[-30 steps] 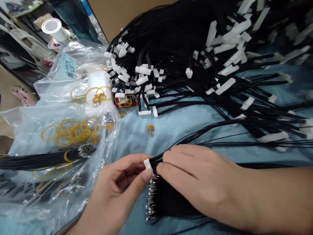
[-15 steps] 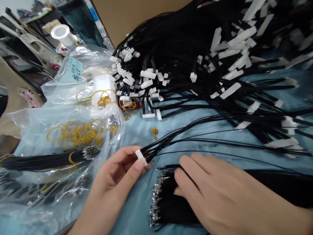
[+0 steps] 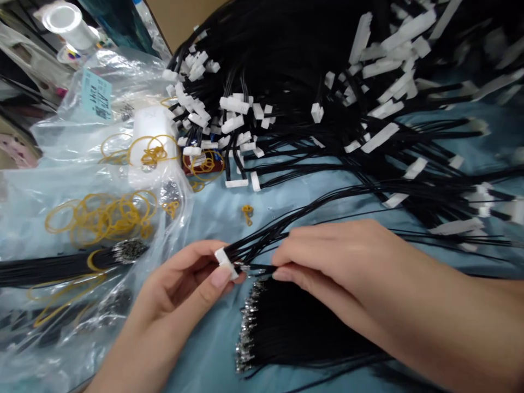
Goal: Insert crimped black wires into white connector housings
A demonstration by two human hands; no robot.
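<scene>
Between the thumb and fingers of my left hand [image 3: 184, 289] is a white plastic connector [image 3: 226, 263] with several black wires running from it to the right. My right hand [image 3: 331, 262] pinches a black wire [image 3: 268, 269] just behind its metal terminal. That terminal's tip is at the connector's right side; whether it is inside cannot be made out. Below my right hand lies a wide bundle of black wires [image 3: 303, 327], its metal terminals [image 3: 246, 333] lined up along the left end.
Finished-looking harnesses with white connectors [image 3: 233, 103] are piled at the back. Yellow rubber bands [image 3: 106, 215] and another wire bundle [image 3: 61, 267] lie on clear plastic bags [image 3: 123, 76] at left. Blue cloth [image 3: 213, 213] covers the table. A white spool [image 3: 67, 24] stands back left.
My right hand has lifted off the wire bundle and brought a wire up to the connector. My left hand still grips the connector. The whole view has shifted slightly.
</scene>
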